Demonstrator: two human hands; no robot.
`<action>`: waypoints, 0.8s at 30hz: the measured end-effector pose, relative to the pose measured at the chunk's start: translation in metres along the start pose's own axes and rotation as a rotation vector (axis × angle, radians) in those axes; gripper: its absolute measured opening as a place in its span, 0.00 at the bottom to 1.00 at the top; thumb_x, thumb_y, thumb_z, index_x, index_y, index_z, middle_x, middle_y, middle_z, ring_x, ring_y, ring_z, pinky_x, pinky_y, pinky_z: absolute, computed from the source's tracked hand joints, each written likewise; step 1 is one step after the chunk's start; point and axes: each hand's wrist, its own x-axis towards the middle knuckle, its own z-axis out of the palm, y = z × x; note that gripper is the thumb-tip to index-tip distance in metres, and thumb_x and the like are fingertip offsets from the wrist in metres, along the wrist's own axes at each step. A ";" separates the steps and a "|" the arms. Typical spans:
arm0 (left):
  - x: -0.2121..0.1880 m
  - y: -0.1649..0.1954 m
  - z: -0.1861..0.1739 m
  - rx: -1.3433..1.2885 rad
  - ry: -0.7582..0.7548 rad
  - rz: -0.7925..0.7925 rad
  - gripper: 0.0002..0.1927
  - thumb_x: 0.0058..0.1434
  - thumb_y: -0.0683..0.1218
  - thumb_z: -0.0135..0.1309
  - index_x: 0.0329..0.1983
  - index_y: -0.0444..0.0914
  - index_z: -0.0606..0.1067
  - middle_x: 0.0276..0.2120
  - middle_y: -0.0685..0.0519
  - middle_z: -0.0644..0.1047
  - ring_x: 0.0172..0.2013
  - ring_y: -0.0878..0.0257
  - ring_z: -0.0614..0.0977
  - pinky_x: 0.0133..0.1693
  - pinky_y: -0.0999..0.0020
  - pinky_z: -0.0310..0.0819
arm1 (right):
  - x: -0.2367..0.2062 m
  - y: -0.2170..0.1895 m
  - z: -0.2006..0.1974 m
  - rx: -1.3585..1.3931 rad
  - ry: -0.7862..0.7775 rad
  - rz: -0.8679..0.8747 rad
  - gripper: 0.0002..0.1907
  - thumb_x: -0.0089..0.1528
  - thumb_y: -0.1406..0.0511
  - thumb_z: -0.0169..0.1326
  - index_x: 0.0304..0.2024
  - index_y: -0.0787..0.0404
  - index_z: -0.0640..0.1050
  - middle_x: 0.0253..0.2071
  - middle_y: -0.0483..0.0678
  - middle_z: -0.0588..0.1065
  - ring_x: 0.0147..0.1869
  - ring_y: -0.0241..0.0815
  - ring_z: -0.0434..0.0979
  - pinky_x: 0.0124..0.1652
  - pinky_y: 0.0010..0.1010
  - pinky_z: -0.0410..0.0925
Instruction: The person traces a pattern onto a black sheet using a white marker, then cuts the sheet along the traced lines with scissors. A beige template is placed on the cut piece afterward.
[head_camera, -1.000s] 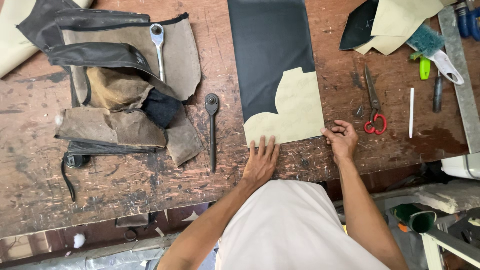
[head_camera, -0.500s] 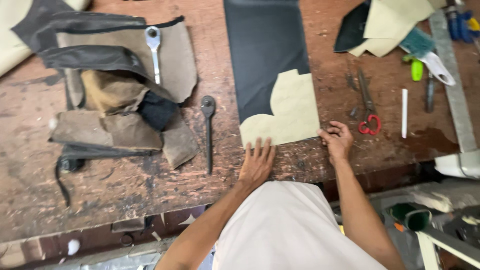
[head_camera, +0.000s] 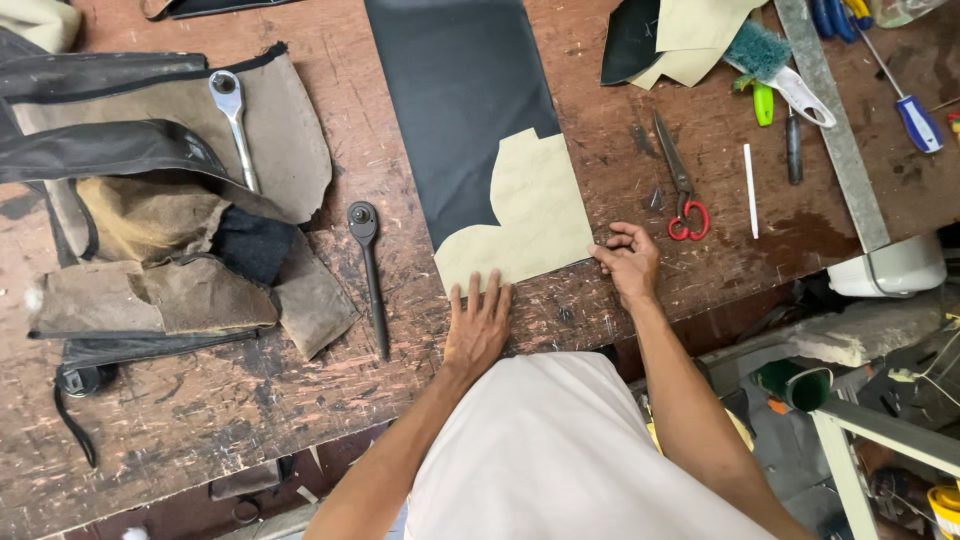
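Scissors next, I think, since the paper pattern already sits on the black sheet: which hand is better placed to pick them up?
Probably the right hand: it rests just below the red-handled scissors, while the left hand lies flat at the pattern edge.

Scarred wooden workbench, black sheet (cream pattern atop), ratchet, scissors

Worn wooden bench filled most of frame, brown, scratched & stained all over, front edge running diag. from lower left to right. Below it, lower right: cluttered floor w/ white metal frame, green cup, white tub at bench edge. Light even, soft, no hard shadows.
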 end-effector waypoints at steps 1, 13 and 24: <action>0.000 0.000 0.000 -0.004 0.003 -0.002 0.32 0.69 0.52 0.41 0.73 0.34 0.56 0.73 0.37 0.53 0.69 0.35 0.57 0.63 0.30 0.52 | 0.000 0.000 0.000 -0.002 0.000 0.002 0.27 0.52 0.76 0.68 0.53 0.64 0.74 0.38 0.44 0.73 0.33 0.31 0.74 0.28 0.21 0.70; 0.001 -0.001 -0.009 0.002 0.004 -0.038 0.34 0.70 0.57 0.42 0.73 0.34 0.57 0.73 0.39 0.54 0.71 0.37 0.56 0.65 0.32 0.52 | 0.002 0.006 0.003 0.017 0.022 -0.003 0.27 0.52 0.76 0.68 0.53 0.63 0.74 0.38 0.44 0.72 0.33 0.31 0.74 0.28 0.21 0.69; 0.003 -0.001 -0.011 0.007 -0.033 -0.041 0.34 0.70 0.57 0.42 0.73 0.34 0.57 0.73 0.38 0.54 0.70 0.36 0.57 0.64 0.31 0.53 | 0.001 0.002 0.004 0.024 0.022 -0.008 0.27 0.52 0.75 0.68 0.52 0.63 0.75 0.37 0.43 0.73 0.32 0.30 0.74 0.28 0.21 0.69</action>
